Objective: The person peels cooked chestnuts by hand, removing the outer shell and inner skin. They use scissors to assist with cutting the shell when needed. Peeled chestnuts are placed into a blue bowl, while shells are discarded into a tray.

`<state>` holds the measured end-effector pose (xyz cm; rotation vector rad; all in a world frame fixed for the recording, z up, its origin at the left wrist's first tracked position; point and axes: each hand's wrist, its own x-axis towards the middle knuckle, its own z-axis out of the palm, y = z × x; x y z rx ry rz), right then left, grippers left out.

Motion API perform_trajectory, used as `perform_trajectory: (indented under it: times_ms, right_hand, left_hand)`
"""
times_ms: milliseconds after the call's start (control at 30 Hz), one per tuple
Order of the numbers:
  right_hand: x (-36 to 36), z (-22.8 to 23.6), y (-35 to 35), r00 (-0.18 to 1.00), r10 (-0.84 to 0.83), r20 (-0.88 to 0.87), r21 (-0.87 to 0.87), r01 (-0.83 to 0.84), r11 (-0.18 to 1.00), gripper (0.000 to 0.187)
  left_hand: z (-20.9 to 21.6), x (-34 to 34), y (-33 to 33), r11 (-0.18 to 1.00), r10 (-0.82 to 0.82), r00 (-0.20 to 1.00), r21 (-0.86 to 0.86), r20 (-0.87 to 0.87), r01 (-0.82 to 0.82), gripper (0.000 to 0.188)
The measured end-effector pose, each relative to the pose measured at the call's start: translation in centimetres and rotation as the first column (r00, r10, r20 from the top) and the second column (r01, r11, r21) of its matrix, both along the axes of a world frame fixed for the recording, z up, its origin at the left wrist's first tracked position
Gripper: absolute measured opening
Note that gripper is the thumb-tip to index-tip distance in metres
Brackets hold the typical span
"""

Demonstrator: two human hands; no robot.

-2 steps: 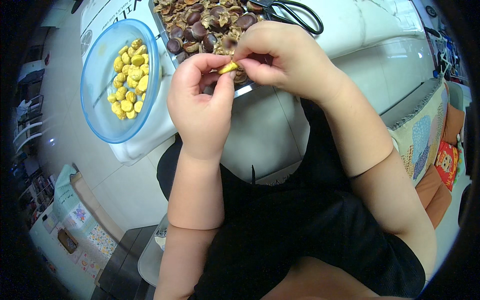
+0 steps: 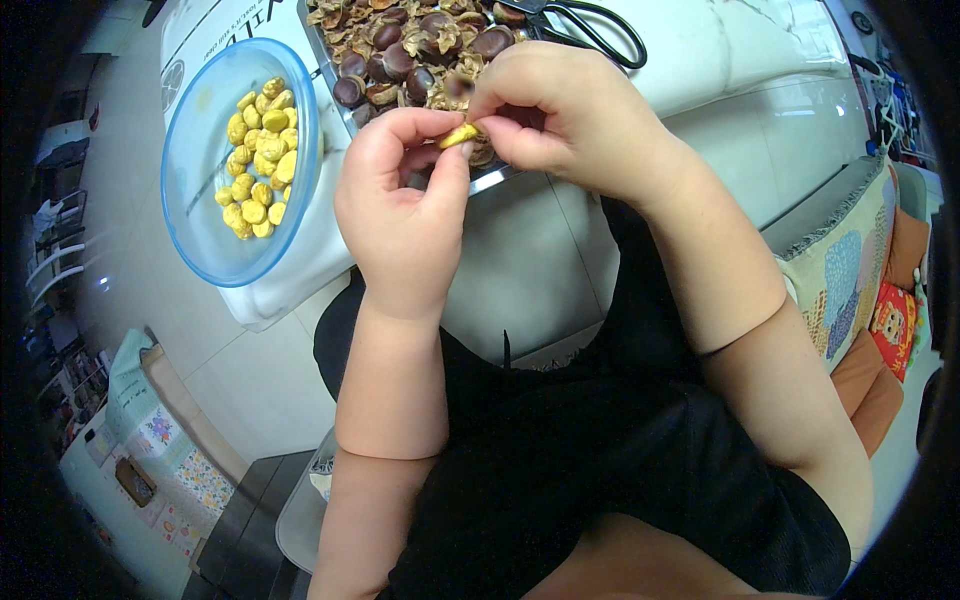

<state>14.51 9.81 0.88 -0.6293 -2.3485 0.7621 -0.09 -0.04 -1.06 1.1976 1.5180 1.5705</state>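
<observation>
Change since the preceding frame was slight: the yellow kernel (image 2: 460, 136) had shifted a little, its right end showing slightly farther right, while all else kept its place. Counts, from left to right, were as follows. One oval, transparent bowl (image 2: 195, 195) with a blue-tinted rim stood at the left on the white surface (image 2: 700, 50); it contained more than twenty yellow pieces (image 2: 271, 150), whose overlap prevented an exact total. One metal tray (image 2: 497, 177) lay just right of the bowl and contained at least eight glossy brown nuts (image 2: 398, 62) among tan scraps (image 2: 447, 96), too mingled to number. Two hands met over the tray's near edge. The grip of the left hand (image 2: 405, 215) pinched the single kernel between thumb and forefinger, the kernel lying obliquely with its right end raised. The grip of the right hand (image 2: 575, 115) was drawn together at that raised end; whether its tips pinched the kernel, a shred of skin or nothing could not be told. One pair of black-handled scissors (image 2: 641, 48) lay beyond the right hand, at the tray's right side, its blades largely out of sight. At the far right, well apart from the hands, one red cushion (image 2: 893, 325) rested beside orange-brown ones.
</observation>
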Motion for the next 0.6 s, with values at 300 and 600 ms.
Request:
perform_trajectory:
  times_ms: [300,600]
  right_hand:
    - [-0.09,0.37,-0.16,0.997,-0.065,-0.051,-0.24,0.051,0.969,0.012]
    - [0.2,-0.53,0.34,0.992,0.028,-0.125,-0.104,-0.042,0.994,0.013]
  left_hand:
    - [0.05,0.01,0.02,0.996,-0.01,0.995,0.087,0.103,0.001,0.022]
    - [0.18,-0.23,-0.02,0.999,-0.041,0.998,0.033,0.054,0.039,0.023]
